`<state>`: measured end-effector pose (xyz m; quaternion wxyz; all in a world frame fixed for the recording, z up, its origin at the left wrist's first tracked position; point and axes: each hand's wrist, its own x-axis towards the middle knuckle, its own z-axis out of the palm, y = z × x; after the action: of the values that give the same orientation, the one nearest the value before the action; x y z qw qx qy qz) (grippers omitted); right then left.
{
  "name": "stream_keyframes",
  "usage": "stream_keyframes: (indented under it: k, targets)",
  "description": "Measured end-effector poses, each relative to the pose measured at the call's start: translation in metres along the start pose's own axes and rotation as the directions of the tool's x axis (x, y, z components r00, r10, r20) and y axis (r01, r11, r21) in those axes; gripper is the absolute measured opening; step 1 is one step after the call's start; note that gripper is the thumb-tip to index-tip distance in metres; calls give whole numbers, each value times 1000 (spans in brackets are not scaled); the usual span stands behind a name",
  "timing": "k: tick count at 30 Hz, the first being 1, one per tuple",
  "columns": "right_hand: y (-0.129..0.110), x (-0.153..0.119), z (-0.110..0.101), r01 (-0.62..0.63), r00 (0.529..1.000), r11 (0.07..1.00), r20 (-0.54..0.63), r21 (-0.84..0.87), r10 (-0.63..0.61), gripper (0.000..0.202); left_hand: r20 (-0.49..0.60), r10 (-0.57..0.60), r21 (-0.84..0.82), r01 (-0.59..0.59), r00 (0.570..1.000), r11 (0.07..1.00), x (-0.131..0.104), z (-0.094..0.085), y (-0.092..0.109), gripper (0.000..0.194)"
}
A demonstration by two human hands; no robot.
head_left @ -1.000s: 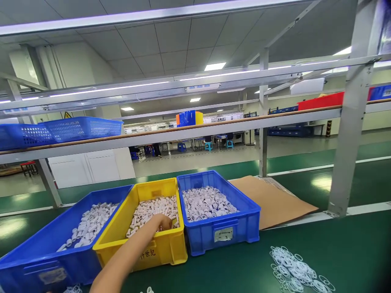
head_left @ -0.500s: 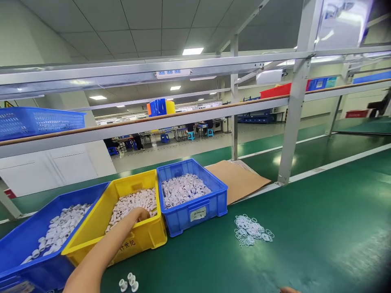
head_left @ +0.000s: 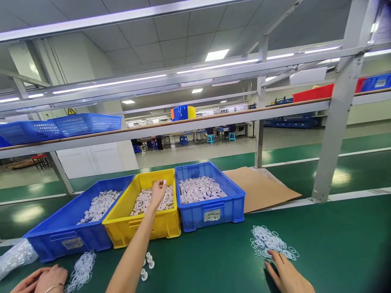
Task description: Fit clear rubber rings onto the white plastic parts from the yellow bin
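Note:
Above the white plastic parts (head_left: 143, 202) in the yellow bin (head_left: 142, 226), my left hand (head_left: 158, 193) pinches a small white plastic fitting (head_left: 165, 182) in its fingertips. My right hand (head_left: 285, 270) reaches in from the lower right, thumb and forefinger apart. Its fingertips are at the near edge of a pile of thin white rings (head_left: 269, 242); whether they grip a ring I cannot tell. Several white flanged fittings (head_left: 144, 275) stand on the green table beside my left forearm, which partly hides them.
Blue bins (head_left: 210, 213) (head_left: 73, 238) with white parts flank the yellow one. At lower left, another person's hands (head_left: 45, 280) are beside a second ring pile (head_left: 82, 268) and a clear plastic bag (head_left: 18, 258). Brown cardboard (head_left: 259, 189) lies behind, near a metal post (head_left: 336, 110).
My left hand has risen from among the parts in the yellow bin with a fitting. My right hand has come into view at the rings. The view has shifted, revealing another person's hands.

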<state>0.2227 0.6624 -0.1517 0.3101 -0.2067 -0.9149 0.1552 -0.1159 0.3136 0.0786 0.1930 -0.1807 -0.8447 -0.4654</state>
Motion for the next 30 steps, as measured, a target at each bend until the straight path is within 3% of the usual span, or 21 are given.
stream_keyframes:
  k: [3,5,7,9,12,16,25,30]
  targets:
    - [-3,18,4,55,997,994,-47,-90,-60,36,-20,54,-153,-56,998,987,-72,9,29,30]
    - [0,24,5,40,999,997,-10,-71,-41,34,57,79,-257,-62,995,964,-135,23,41,31]
    - [3,25,5,12,999,999,33,-39,-11,35,262,47,-476,86,964,875,-195,45,43,30]
    - [4,25,3,-6,998,1000,55,-20,7,38,431,-22,-581,296,902,758,-244,69,35,36]
    - [2,23,-1,-11,999,1000,46,-18,12,38,561,-100,-614,494,822,616,-288,103,16,53]
    - [-2,15,-6,-35,999,999,27,-18,35,38,616,-117,-625,574,779,530,-311,125,-1,61]
    - [1,9,0,-101,992,988,82,117,92,38,618,-110,-657,588,779,472,-327,127,-15,61]
    - [8,12,18,-32,999,984,1,177,32,44,636,-88,-642,588,767,492,-328,130,-18,71]
